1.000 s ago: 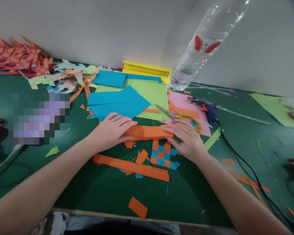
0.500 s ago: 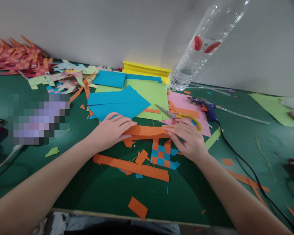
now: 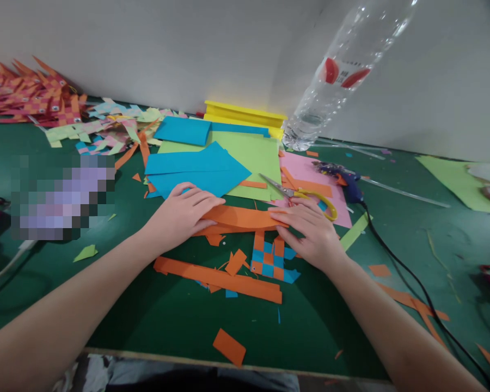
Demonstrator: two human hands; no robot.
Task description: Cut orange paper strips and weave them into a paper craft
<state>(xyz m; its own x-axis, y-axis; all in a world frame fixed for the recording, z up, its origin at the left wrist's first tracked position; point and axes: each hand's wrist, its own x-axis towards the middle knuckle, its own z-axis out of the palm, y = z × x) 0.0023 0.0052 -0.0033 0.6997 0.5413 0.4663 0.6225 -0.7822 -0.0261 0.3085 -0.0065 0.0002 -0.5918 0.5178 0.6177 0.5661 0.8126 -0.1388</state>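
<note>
Between my two hands runs a folded orange paper strip [image 3: 245, 216], its edges slightly bowed. My left hand [image 3: 185, 212] pinches its left end between thumb and fingers. At the other end, my right hand [image 3: 308, 228] grips the paper the same way. Just below my right hand lies a woven blue and orange paper fish [image 3: 268, 259]. Another folded orange strip [image 3: 220, 280] rests on the table nearer to me. Scissors with yellow handles [image 3: 298, 195] lie behind my right hand, partly covered by its fingers.
Blue paper sheets [image 3: 191, 171] and green paper [image 3: 261, 152] lie behind my hands. A clear plastic bottle [image 3: 343, 76] leans against the wall. A blue glue gun [image 3: 351, 185] trails a black cord at right. A pile of woven orange-pink pieces [image 3: 32, 98] sits far left.
My left hand has shifted slightly left along the orange strip, and more of the strip shows between my hands. My right hand has barely moved.
</note>
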